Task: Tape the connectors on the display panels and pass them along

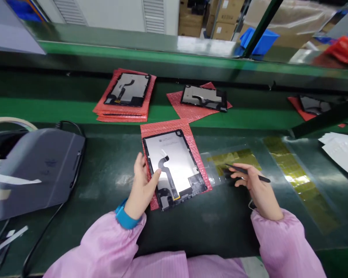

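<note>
In front of me a tablet screen panel, silver back up with a dark ribbon cable, lies tilted on a red bubble-wrap bag. My left hand grips the panel's left edge, thumb over its back and fingers along the side by the bag. Black tweezers are held in my right hand, their tips pointing left above a clear sheet with yellow tape pieces. The tweezers are apart from the panel.
Behind, a stack of red bubble bags carries another panel; a further panel rests right of it. A grey machine with cables stands left. Rightward lie a yellow tape strip and white sheets.
</note>
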Motion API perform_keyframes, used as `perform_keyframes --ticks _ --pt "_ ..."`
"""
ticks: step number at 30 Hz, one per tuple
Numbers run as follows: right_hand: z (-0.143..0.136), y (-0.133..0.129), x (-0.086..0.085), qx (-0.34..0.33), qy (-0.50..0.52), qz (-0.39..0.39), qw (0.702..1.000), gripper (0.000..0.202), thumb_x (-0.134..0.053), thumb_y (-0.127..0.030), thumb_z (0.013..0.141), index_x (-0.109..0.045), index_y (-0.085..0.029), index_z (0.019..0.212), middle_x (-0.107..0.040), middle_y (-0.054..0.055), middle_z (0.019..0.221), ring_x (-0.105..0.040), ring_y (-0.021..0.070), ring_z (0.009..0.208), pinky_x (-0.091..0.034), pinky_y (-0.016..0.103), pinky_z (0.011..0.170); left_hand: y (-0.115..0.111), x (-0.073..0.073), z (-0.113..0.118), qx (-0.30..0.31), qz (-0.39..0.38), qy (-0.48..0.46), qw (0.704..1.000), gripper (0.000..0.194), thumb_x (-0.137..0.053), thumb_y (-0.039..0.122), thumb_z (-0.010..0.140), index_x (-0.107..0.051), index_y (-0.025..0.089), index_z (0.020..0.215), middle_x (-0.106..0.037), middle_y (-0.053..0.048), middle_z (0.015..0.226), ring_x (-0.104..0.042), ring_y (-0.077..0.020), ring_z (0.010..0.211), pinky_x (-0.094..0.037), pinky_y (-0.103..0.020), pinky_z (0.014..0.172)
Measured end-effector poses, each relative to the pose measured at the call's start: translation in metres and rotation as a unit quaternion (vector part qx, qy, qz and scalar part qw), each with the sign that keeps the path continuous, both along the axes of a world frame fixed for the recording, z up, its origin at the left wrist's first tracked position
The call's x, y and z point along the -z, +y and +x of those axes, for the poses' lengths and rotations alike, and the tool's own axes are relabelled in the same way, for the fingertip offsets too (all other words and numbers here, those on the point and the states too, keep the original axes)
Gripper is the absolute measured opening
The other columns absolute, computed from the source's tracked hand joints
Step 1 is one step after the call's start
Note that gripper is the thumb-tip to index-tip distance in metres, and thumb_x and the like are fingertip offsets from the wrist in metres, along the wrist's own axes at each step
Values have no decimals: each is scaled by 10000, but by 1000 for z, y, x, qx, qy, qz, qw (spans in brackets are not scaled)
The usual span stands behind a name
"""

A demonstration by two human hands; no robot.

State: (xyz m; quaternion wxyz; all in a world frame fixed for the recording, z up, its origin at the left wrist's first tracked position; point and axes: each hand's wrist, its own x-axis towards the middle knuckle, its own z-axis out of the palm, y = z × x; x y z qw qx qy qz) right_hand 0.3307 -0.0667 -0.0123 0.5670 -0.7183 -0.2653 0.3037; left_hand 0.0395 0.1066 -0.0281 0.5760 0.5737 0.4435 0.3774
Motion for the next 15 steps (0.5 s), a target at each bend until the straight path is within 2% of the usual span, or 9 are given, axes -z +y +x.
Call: perform_keyframes --ticks 1,3,6,8,10,15 --pt "-1 -1 3 -5 -13 -10 1000 528 -688 -710 862 -715 -203 1008 -769 93 886 -712 205 684 -570 319 544 -5 -1 -4 11 84 52 995 905 -715 405 939 -174 260 1650 -152 -161 1761 -185 -329 1635 -222 -531 1313" --pt "-2 -1 8 -4 -46 -31 998 462 -787 -645 809 -696 -210 935 -717 30 725 -645 163 540 -550 302 504 -16 -4 -15 69 248 167 952 801 -626 315 1000 -179 306 1665 -96 -140 1776 -100 -365 1645 -231 -610 1296" --pt "-2 -4 9 -2 -75 -45 996 431 -804 -616 801 -652 -222 881 -704 7 683 -624 146 493 -556 297 494 -29 -7 -31 214 378 242 867 679 -569 225 1019 -316 339 1639 -315 -109 1726 -203 -377 1625 -305 -625 1272" --pt "-3 -6 9 -8 -86 -59 994 404 -785 -597 832 -634 -223 853 -726 19 718 -648 145 516 -570 293 517 -34 -5 -37 291 406 255 828 621 -589 257 1014 -408 318 1605 -441 -113 1662 -309 -382 1589 -358 -614 1251" --pt "-2 -9 7 -18 -90 -80 992 382 -771 -572 860 -625 -219 833 -743 26 746 -667 139 530 -577 287 543 -36 0 -40 321 419 271 805 529 -613 302 1011 -522 290 1532 -519 -126 1604 -387 -390 1550 -399 -617 1222" --pt "0 -9 5 -30 -63 -104 992 391 -781 -567 854 -614 -215 825 -766 37 788 -696 147 551 -580 273 516 -33 8 -39 310 437 272 800 376 -581 250 1031 -626 232 1404 -633 -125 1496 -475 -348 1504 -442 -569 1205"
